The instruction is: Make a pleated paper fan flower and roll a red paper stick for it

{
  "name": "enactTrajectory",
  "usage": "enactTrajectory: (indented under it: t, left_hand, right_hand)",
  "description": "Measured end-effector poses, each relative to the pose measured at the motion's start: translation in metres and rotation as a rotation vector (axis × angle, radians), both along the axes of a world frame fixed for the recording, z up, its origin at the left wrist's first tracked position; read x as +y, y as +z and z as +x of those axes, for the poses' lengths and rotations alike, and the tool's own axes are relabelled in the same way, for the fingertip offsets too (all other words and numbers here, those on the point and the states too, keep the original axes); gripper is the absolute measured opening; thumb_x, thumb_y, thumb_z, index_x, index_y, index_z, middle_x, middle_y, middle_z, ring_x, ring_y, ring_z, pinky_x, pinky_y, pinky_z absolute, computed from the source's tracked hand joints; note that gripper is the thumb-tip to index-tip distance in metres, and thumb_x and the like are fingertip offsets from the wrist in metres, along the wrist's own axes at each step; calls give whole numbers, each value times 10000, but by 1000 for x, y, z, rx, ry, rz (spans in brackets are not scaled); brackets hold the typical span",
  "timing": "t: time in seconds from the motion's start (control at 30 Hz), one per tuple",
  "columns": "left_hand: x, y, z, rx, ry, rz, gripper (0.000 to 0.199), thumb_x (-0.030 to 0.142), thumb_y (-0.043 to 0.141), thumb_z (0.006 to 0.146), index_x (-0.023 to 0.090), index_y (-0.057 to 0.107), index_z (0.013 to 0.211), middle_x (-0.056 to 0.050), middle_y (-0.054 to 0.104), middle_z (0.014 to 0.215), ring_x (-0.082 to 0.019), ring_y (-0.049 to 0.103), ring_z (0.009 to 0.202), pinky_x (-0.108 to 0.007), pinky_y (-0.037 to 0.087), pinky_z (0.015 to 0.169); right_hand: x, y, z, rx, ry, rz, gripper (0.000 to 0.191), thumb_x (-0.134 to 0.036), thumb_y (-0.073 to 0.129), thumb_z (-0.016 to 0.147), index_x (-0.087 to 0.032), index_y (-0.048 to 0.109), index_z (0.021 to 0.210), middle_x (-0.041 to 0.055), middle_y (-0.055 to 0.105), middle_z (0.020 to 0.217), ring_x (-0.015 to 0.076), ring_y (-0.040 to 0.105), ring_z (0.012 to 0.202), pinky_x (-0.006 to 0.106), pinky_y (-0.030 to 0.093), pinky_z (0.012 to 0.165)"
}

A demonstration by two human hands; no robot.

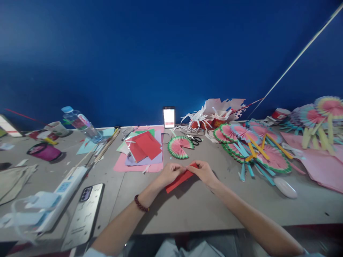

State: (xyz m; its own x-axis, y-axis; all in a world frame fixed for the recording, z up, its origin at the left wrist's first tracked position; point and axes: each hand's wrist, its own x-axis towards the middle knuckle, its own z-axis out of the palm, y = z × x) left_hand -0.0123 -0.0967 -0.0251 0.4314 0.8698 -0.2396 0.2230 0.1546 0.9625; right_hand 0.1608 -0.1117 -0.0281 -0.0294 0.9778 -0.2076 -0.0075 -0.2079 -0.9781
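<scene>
Between my hands is a narrow folded strip of red paper (177, 182), held just above the grey table. My left hand (171, 174) pinches its upper edge near the middle. At the far right end, my right hand (203, 173) grips the paper with thumb and fingers. Just beyond my hands lies a pleated watermelon-coloured paper fan (179, 147), opened to most of a circle. Black-handled scissors (197, 140) rest beside it. To the left, red paper sheets (148, 144) lie on a stack of coloured paper.
Finished paper fans (252, 137) with coloured sticks crowd the right, near a white oval object (286, 188). At left are a phone (84, 214), a power strip (63, 196), a tilted water bottle (81, 123) and a purple mesh holder (45, 151). A lit screen (169, 117) stands against the blue wall.
</scene>
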Motion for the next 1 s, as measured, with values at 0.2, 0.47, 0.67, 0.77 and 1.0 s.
enactTrajectory:
  t: [0.2,0.47,0.67,0.77,1.0]
  left_hand:
    - [-3,6,0,-78,-71,-80,553,664,642,736,115,712,756,-86,726,749,-186,630,667,-282,469,641]
    - [3,0,-8,-177,-102,-249,544,593,776,648,96,747,866,-107,739,742,-183,666,669,-276,491,662]
    - [4,5,-9,-204,-136,-265,506,561,765,689,86,764,863,-135,748,771,-206,683,720,-302,506,739]
    - [4,6,-8,-210,-124,-287,494,552,793,655,89,765,828,-135,747,761,-209,686,711,-311,513,753]
    - [7,2,-7,-212,-104,-305,478,521,836,594,101,765,809,-97,737,702,-172,665,640,-277,505,692]
  right_hand:
    - [-2,4,-2,115,8,-104,384,-492,811,554,-156,630,596,19,634,489,158,577,443,252,422,464]
    - [8,-8,7,142,-113,-130,371,-448,831,530,-165,596,577,-12,615,501,129,545,471,233,417,488]
    - [8,-8,9,198,-113,-155,363,-429,825,554,-167,578,601,-23,594,498,115,515,467,227,389,483]
    - [7,-9,8,201,-118,-168,373,-426,835,534,-164,577,597,-23,591,500,117,517,471,231,391,491]
    - [9,-9,6,183,-139,-151,383,-434,846,494,-159,591,577,-23,597,501,111,510,487,225,392,509]
